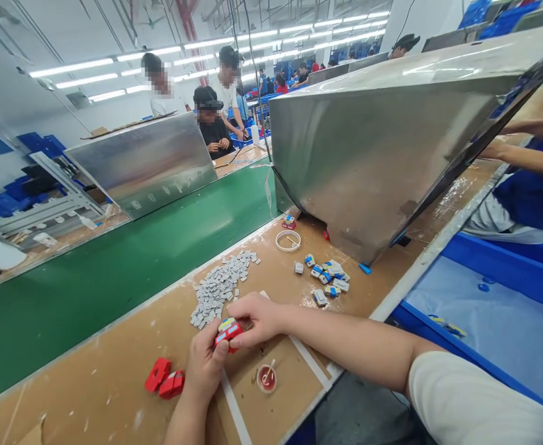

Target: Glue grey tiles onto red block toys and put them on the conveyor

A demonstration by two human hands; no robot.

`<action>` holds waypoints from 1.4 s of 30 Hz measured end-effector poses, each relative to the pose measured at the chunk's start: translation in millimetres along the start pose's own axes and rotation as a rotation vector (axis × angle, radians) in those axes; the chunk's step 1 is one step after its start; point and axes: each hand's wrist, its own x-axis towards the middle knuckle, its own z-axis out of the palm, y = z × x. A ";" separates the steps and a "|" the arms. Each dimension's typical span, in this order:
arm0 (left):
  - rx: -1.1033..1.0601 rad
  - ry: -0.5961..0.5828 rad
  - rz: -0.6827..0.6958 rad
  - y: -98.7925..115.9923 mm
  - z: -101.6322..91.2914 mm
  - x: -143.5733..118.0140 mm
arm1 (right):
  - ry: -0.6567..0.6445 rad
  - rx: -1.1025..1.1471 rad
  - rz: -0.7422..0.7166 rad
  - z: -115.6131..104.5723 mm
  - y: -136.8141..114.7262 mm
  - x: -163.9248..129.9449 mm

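Nearest, a small red cap (266,378) with a white stick in it is seen on the desk (114,377), just below the hands. A small red toy car (228,332) with a yellow top is held between both hands, just above the desk. The left hand (205,364) is closed around the car's lower side, thumb on top. The right hand (258,318) is closed on the car's upper end, fingers curled over it.

To the left, 2 red toy pieces (164,378) are lying on the desk, touching each other, near the left wrist.

Just beyond the hands, a heap of small grey parts (220,285) is spread out. To its right, a cluster of small blue-and-white pieces (328,278) is scattered. A white ring (288,240) is lying farther back, near a large metal hood (373,142).

A blue bin (498,303) is seen at the right edge of the desk. A green conveyor belt (127,266) runs along the far side of the desk. Beyond it, a second metal hood (146,162) is standing, with other people at work behind.
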 end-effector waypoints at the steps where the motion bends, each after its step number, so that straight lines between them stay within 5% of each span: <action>1: -0.017 -0.015 -0.020 -0.8 -0.2 0.4 | -0.003 0.010 0.003 1.3 0.6 0.7; 6: -0.062 -0.107 -0.027 -4.4 -4.9 -1.9 | -0.017 0.014 -0.016 2.7 -4.2 1.8; 16: -0.101 -0.030 0.036 -1.7 -1.2 -4.9 | -0.008 -0.054 -0.084 2.6 -6.7 0.4; 42: 0.034 -0.144 0.074 2.7 -7.8 -3.2 | -0.033 -0.137 -0.174 -8.2 -13.6 -9.1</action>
